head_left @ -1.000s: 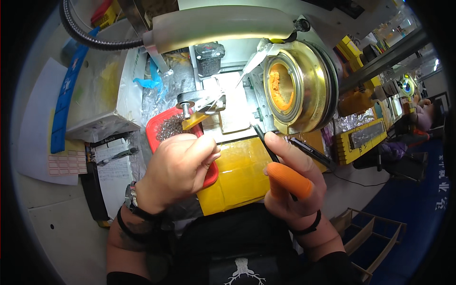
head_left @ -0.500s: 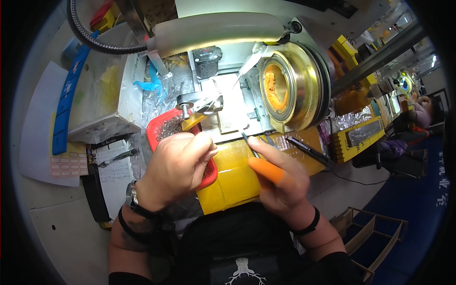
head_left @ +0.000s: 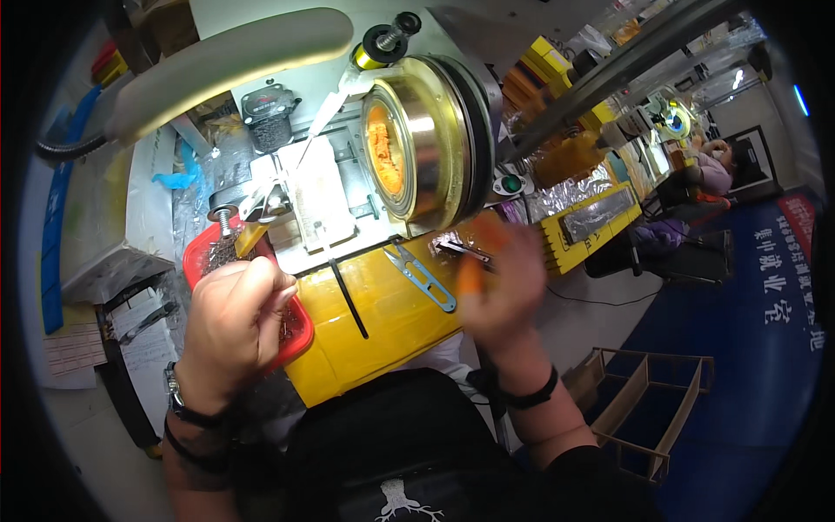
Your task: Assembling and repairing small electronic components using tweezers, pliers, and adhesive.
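Observation:
My left hand (head_left: 235, 315) is closed in a pinch over the near side of a red tray (head_left: 300, 335) holding small dark bits. Whatever is between those fingertips is too small to make out. My right hand (head_left: 506, 283), smeared by motion, has an orange cover on a finger. It is over a slim black tool (head_left: 465, 251), hiding that tool's near end; whether it grips it is unclear. Thread snips (head_left: 424, 280) with blue-grey handles lie left of the right hand on a yellow work surface (head_left: 348, 365). Between the hands rests a thin black stick (head_left: 349, 300).
Beyond the hands stands a bench machine with a large brass-coloured wheel (head_left: 426, 148), orange inside, and a white block (head_left: 317, 196). A long lamp (head_left: 243, 65) hangs above. A yellow rack (head_left: 591, 222) stands right; a wooden frame (head_left: 652, 404) is on the floor.
My right hand has let go of the black stick, now lying on the yellow surface, and has moved right over the black tool. The view has shifted; my left hand keeps its pinch.

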### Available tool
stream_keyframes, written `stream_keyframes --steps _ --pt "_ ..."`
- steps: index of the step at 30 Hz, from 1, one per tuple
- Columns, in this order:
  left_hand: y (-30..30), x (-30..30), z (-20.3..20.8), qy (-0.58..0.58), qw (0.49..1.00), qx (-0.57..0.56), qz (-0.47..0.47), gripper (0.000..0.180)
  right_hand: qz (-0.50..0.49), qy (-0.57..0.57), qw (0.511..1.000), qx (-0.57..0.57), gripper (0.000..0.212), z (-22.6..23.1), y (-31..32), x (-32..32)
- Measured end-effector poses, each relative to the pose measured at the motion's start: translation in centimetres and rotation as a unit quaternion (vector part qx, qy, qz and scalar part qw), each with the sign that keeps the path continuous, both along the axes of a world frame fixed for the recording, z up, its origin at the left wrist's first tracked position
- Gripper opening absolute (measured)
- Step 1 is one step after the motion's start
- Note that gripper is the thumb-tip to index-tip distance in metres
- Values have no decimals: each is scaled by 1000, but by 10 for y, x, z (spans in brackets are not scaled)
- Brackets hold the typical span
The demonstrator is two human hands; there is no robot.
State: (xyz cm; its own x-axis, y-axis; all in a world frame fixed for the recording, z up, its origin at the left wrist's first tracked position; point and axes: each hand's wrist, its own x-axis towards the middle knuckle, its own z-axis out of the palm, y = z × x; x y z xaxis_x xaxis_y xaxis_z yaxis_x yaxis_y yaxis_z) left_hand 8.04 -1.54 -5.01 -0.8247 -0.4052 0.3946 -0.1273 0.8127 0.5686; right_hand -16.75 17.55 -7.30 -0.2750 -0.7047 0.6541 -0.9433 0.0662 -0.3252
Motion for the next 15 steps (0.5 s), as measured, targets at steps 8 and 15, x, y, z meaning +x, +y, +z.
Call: stream_keyframes --steps 8,15 --pt "1 -2 8 -17 1000 -15 -1 15 -131 43 982 126 68 22 9 -47" --pt "0 5 15 -6 1000 -5 -28 12 -104 -170 958 207 35 30 36 -26"
